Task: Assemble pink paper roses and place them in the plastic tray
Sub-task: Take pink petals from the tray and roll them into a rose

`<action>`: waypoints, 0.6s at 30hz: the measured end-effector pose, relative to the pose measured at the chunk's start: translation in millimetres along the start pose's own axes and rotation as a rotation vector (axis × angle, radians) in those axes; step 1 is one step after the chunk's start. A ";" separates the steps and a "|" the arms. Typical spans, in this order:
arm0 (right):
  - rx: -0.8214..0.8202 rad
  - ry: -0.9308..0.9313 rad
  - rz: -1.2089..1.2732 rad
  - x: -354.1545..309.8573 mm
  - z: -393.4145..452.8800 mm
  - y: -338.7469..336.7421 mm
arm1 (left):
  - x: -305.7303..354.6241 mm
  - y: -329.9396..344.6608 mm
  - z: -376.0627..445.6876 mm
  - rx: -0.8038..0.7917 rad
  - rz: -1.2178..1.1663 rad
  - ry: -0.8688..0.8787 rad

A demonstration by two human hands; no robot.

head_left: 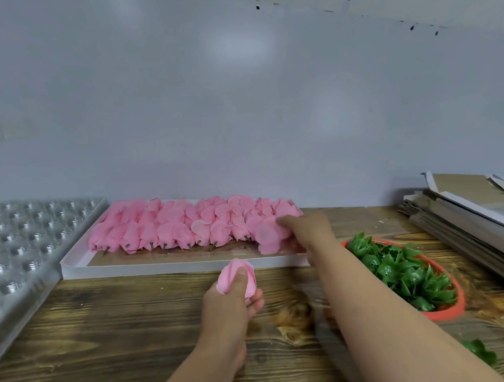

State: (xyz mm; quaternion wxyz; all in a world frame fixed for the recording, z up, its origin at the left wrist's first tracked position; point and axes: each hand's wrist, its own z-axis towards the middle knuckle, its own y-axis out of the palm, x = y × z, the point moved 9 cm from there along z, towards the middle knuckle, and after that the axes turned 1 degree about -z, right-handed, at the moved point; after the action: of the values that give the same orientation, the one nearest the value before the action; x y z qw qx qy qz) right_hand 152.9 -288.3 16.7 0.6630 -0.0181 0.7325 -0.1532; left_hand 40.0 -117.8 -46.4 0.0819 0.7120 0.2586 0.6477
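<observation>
Pink paper rose bud (236, 277) sits in your left hand (232, 301), fingers & thumb curled round it, held just above the wooden counter (103, 331) near its middle. Your right hand (306, 228) reaches fwd to the right end of a shallow white box (171, 264); its fingertips pinch a loose pink petal piece (269, 234) there. Box lies at the back of the counter, against the grey wall, & holds rows of pink petal bundles (183, 226) w/ short dark stems pointing toward you. Clear plastic tray (17, 246) w/ rows of round cups sits at far left, touching the box's left edge; its cups look unfilled as far as the glare lets you tell. Red oval basket (453, 309) to the right of your right forearm is heaped w/ green plastic calyx pieces (405, 271); one more green piece (479, 352) lies on the counter nearer you. Stack of flat cardboard sheets (477, 217) fills the far right.
</observation>
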 end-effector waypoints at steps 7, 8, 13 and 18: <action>-0.139 0.281 0.474 32.4 -50.4 5.0 | -0.7 -0.7 0.7 0.024 -0.039 -0.041; -0.135 0.309 0.512 37.0 -56.4 4.6 | -0.7 -0.3 0.4 0.021 -0.040 -0.044; -0.117 0.378 0.644 45.6 -71.8 8.1 | -1.4 0.0 -3.0 0.006 -0.040 -0.044; -0.122 0.407 0.734 42.7 -76.9 13.2 | -0.1 1.3 -4.4 -0.006 -0.046 -0.045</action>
State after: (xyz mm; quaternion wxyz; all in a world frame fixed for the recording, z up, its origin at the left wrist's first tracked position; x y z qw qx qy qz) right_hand 75.0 -270.1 -22.2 0.5130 0.2352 0.8142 0.1360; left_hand 36.1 -119.9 -45.3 0.1048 0.7198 0.2710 0.6304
